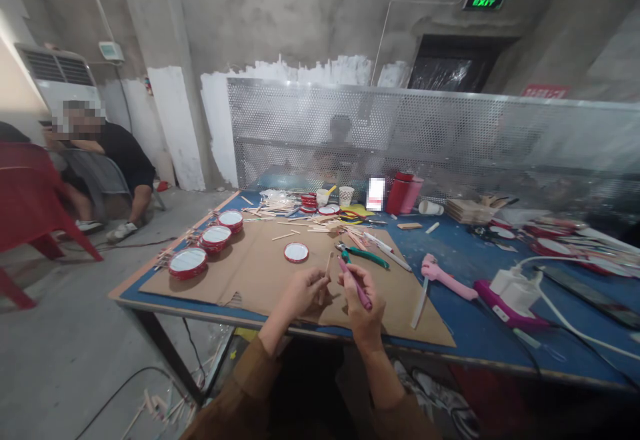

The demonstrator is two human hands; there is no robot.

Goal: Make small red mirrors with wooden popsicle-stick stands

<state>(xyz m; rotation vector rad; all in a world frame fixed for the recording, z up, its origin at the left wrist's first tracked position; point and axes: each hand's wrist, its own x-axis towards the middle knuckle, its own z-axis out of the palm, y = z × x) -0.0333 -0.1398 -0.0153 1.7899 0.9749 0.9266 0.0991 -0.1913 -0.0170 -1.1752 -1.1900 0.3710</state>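
My left hand (311, 291) is closed on a thin wooden stick (329, 264), which stands nearly upright from the fingertips. My right hand (364, 300) grips a pink pen-like tool (358, 287), its tip pointing up and left, close to the stick. Both hands are over a cardboard sheet (260, 267) at the table's front edge. Just beyond them lies a small round drum (297, 252) with a white face and red rim. Green-handled pliers (369, 257) rest past my right hand, beside white marker pens (387, 248).
Stacked red-rimmed drums (187, 264) line the left edge. A pink hot glue gun (449, 278) and a magenta power strip (507, 307) with cables sit right. Wooden sticks, paper cups (346, 195) and red bottles (399, 193) stand before a perforated metal screen (290, 127). A person sits far left.
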